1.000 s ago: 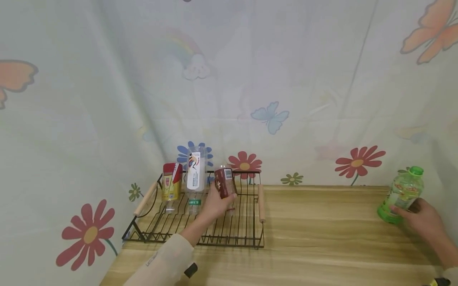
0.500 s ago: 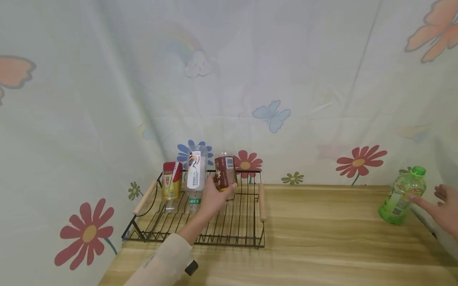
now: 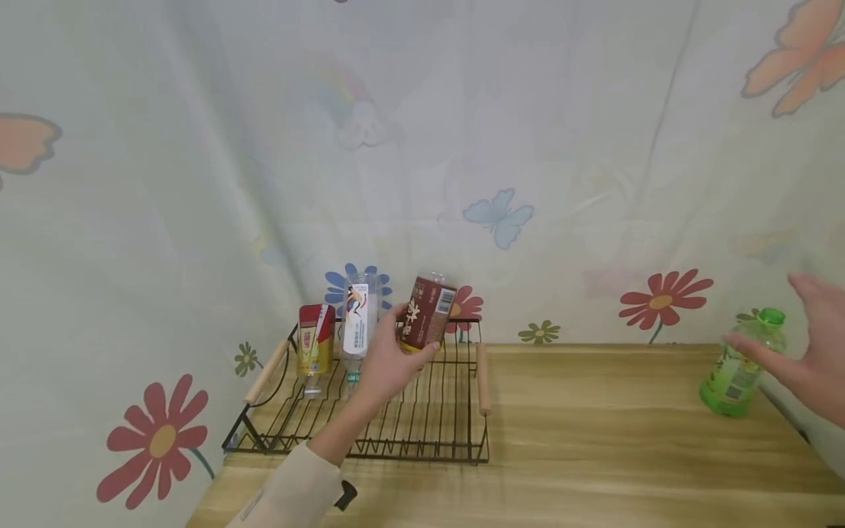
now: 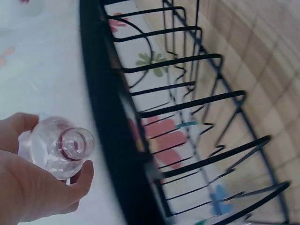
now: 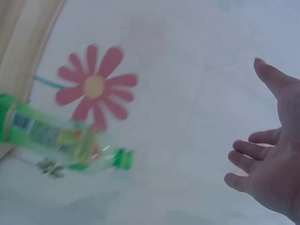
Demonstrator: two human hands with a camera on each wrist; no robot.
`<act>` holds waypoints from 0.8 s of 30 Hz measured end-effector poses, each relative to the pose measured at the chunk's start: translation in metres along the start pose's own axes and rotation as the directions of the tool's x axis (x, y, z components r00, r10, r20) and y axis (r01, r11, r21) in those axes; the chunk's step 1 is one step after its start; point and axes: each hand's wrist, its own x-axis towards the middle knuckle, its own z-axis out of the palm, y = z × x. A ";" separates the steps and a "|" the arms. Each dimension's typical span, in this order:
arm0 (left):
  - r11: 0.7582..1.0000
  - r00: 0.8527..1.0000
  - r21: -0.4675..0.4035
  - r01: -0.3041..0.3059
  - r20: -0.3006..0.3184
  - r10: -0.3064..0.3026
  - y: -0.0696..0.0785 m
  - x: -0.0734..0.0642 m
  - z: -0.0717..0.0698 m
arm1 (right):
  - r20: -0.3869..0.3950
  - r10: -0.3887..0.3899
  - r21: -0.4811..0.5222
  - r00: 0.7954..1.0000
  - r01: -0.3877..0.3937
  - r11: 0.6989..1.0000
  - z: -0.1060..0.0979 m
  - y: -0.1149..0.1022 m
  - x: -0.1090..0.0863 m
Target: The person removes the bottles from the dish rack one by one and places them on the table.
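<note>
My left hand (image 3: 389,356) grips a clear plastic bottle with a dark red label (image 3: 429,314), tilted and bottom up, over the black wire rack (image 3: 478,440). In the left wrist view the mouth of that bottle (image 4: 77,144) faces the camera, with fingers and thumb around its body. Two bottles lean neck down in the rack: one with a red and yellow label (image 3: 315,341), one clear with a white label (image 3: 357,319). A green bottle (image 3: 731,378) stands upright on the table at right. Beside it, my right hand (image 3: 808,356) has its fingers spread, holding nothing.
Wooden handles, such as the right handle (image 3: 483,378), rise at both sides of the rack. The wood-grain table (image 3: 594,433) stretches right of it. A pale printed curtain (image 3: 561,147) hangs behind and at the sides.
My left hand has raised the red-labelled bottle out of the rack and tipped it rightward. My right hand has let go of the green bottle, moved right and lifted.
</note>
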 end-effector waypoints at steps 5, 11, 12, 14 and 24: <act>0.953 0.980 0.232 -0.196 0.090 0.179 0.025 -0.009 -0.002 | 0.072 -0.216 0.070 0.974 0.211 0.975 -0.003 -0.046 0.004; 0.873 0.923 0.324 -0.364 0.250 0.293 0.052 -0.025 0.004 | 0.089 -0.425 0.223 0.901 0.398 0.890 0.011 -0.092 0.002; 0.861 0.913 0.332 -0.386 0.271 0.306 0.056 -0.027 0.006 | 0.079 -0.463 0.249 0.883 0.432 0.867 0.015 -0.098 0.001; 0.839 0.896 0.346 -0.420 0.305 0.323 0.062 -0.031 0.009 | 0.062 -0.520 0.282 0.852 0.485 0.828 0.022 -0.111 0.001; 0.715 0.833 0.447 -0.539 0.408 0.373 0.081 -0.034 0.024 | 0.095 -0.652 0.318 0.752 0.598 0.736 0.055 -0.160 -0.004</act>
